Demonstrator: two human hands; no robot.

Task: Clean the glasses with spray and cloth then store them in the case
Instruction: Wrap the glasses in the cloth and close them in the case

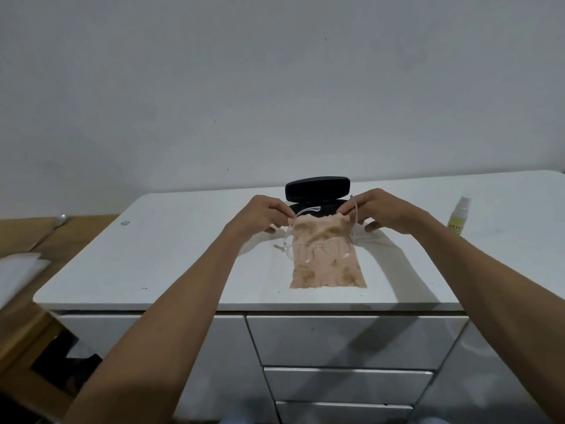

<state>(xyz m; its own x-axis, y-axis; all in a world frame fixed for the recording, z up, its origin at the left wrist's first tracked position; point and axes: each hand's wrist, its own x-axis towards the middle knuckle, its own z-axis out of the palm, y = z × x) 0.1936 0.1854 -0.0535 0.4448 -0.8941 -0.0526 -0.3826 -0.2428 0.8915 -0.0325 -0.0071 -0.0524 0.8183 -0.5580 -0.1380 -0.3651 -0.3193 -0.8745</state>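
Both hands [321, 214] pinching glasses [318, 244] over cloth [328, 270], case [318, 188] just behind.

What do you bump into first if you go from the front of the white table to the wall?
Near to far: cloth → glasses held above it → black case, open, by the wall. The spray bottle stands off to the right, so I leave it out.

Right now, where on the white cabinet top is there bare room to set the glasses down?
Bare top lies left of the cloth and between cloth and spray bottle. Crowded by the open case, where both hands hold glasses.
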